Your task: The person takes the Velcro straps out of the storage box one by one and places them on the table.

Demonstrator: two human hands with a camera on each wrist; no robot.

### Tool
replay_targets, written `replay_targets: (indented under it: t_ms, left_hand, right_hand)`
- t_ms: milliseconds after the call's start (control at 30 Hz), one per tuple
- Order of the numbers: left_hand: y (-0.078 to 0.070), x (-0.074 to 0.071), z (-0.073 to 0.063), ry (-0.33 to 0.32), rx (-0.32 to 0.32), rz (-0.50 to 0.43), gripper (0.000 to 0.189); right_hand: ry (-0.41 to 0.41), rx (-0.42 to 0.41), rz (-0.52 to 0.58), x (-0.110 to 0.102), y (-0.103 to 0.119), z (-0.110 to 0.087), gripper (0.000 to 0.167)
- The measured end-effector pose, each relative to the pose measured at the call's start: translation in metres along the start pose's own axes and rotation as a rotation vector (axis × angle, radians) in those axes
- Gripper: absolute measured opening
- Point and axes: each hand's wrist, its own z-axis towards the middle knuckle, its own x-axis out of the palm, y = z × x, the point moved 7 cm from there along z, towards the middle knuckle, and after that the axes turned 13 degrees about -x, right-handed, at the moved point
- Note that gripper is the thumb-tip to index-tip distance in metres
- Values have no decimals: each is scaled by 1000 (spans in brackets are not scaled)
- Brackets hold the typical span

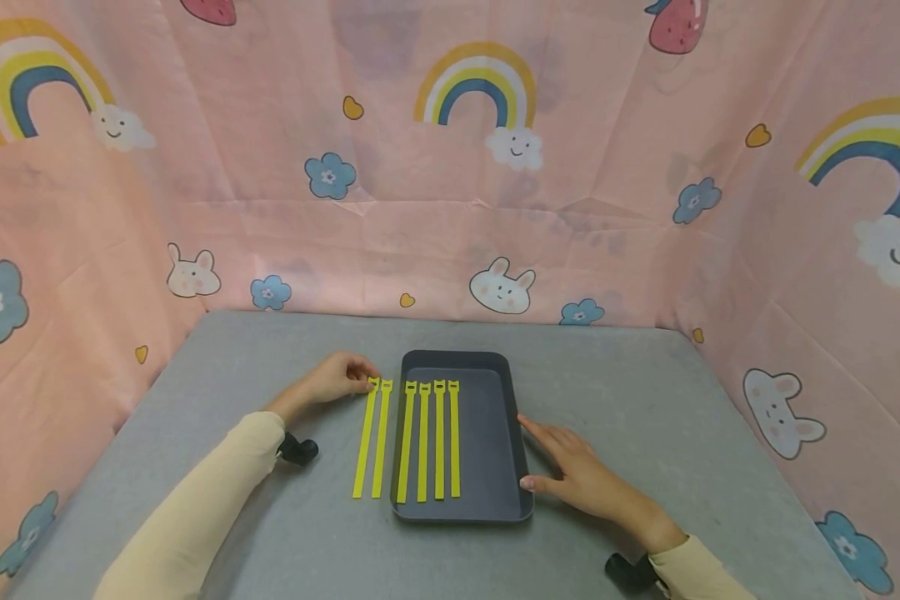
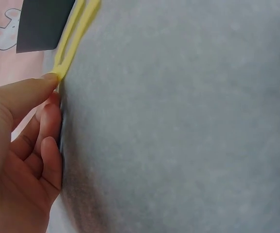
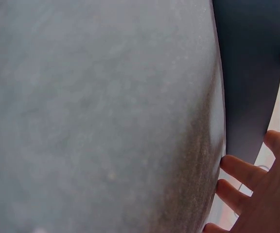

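Observation:
A dark grey tray (image 1: 487, 425) lies in the middle of the grey table. Several yellow straps (image 1: 431, 442) lie side by side in its left half. Two more yellow straps (image 1: 372, 437) lie on the table just left of the tray. My left hand (image 1: 363, 382) has curled fingers at their far ends. In the left wrist view the left hand (image 2: 50, 90) pinches the head of the outer strap (image 2: 74, 29) between thumb and forefinger. My right hand (image 1: 562, 458) lies flat with straight fingers against the tray's right rim, the thumb at its near corner. The right hand (image 3: 261, 189) appears beside the tray (image 3: 249, 73) in the right wrist view.
Pink cloth walls (image 1: 450, 208) printed with rainbows, bunnies and clouds close off the table (image 1: 645, 392) at the back and on both sides. Black wrist mounts (image 1: 297, 450) sit on both forearms. Bare grey table surface lies right of the tray and along the front edge.

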Motion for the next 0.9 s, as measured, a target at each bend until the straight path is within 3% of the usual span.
replay_targets:
  t_ms: [300,667,900]
  left_hand:
    - [2,2,1,-7,-67,32,19]
    - [-2,2,0,-21,-63,15,19]
    - [-9,-6,0,-50,-79,-1,21]
  right_hand:
    - [5,3,10,1,0,-1,85]
    - [12,13,13,0,0,-1,85]
    - [20,25,24,0,-1,-1,86]
